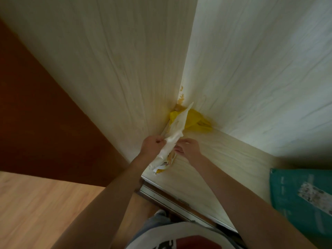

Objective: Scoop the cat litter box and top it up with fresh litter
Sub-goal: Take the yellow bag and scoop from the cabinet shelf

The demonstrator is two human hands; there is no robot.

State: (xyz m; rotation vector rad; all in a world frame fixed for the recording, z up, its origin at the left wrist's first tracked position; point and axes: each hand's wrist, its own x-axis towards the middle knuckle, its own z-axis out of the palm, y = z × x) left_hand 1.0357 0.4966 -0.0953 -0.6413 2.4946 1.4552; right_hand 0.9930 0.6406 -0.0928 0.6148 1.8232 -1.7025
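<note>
Both hands are at a white and yellow bag [172,133] in the corner of a pale wood-grain closet: left hand [152,146] pinches its crumpled upper edge, right hand [188,148] is at the other side with fingers loosely curled; can't tell if it has a grip. Bag looks thin, soft and mostly limp, so probably light and floppy; better to hold near the mouth plus support underneath. No litter box in view; a teal bag [301,194] lies far right.
</note>
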